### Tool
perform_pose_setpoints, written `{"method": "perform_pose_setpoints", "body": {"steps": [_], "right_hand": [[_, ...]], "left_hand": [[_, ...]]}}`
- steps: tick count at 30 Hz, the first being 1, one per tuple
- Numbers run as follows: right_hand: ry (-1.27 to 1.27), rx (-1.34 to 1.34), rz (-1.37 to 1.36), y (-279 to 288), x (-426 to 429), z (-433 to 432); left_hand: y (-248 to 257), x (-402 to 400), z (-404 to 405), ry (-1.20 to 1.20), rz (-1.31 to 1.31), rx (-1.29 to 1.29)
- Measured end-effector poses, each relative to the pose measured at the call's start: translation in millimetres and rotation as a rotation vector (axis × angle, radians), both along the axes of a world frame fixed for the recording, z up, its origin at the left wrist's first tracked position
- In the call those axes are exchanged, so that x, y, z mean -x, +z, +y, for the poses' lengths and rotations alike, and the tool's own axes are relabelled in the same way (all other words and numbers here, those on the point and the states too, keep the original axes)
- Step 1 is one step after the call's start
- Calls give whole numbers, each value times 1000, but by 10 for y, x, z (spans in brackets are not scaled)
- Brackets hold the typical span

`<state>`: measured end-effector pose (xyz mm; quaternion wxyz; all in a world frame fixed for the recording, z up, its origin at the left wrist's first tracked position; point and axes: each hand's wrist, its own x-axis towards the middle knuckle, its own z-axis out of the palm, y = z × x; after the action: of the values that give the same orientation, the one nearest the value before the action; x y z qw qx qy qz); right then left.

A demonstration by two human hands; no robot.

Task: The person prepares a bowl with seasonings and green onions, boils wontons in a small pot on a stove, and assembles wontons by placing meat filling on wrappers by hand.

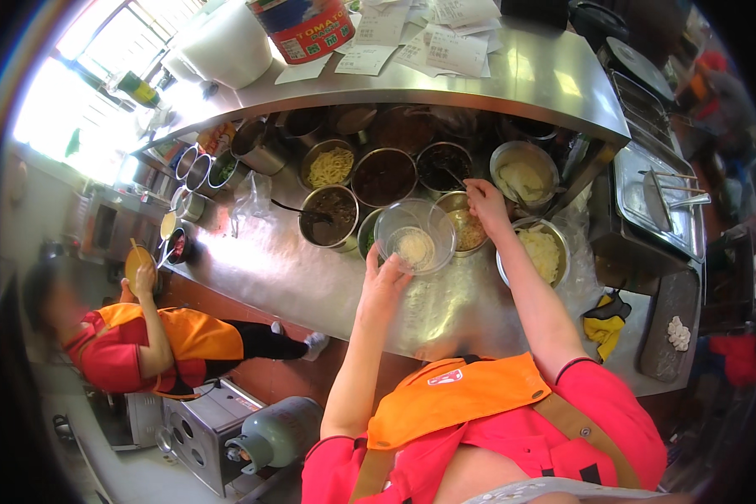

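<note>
My left hand holds a clear plastic bowl over the steel worktop, with pale granular powder in its bottom. My right hand grips the thin handle of a spoon that reaches into a metal pot of dark sauce; the spoon's head is hard to make out. Just beneath my right hand stands a metal pot of pale chopped food. A pot of dark brown liquid sits behind the bowl. Left of the bowl, a black ladle rests in a pot of brown food.
Above the pots runs a steel shelf bearing printed slips and a tomato paste can. Pots of yellow strips and white shreds stand nearby. To the left, a co-worker holds a yellow bowl. A gas cylinder stands below.
</note>
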<state>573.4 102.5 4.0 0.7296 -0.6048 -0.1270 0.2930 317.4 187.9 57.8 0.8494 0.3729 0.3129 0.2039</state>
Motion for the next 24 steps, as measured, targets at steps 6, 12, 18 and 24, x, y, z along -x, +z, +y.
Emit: {"method": "perform_pose_setpoints", "body": {"steps": [6,12,18,24], "right_hand": [[-78,353,-1013,-243,-328,334],[119,797,-1086,-240,-467,649],[231,756,-1015,-195,-424,693],[69,425,-822,-348,-393,563]], "left_hand": [[-32,-74,19,-29,-1,-20],[-152,280,-89,-12,-17,-16],[-82,398,-147,74,15,63],[-87,306,-123,28,-2,50]]}}
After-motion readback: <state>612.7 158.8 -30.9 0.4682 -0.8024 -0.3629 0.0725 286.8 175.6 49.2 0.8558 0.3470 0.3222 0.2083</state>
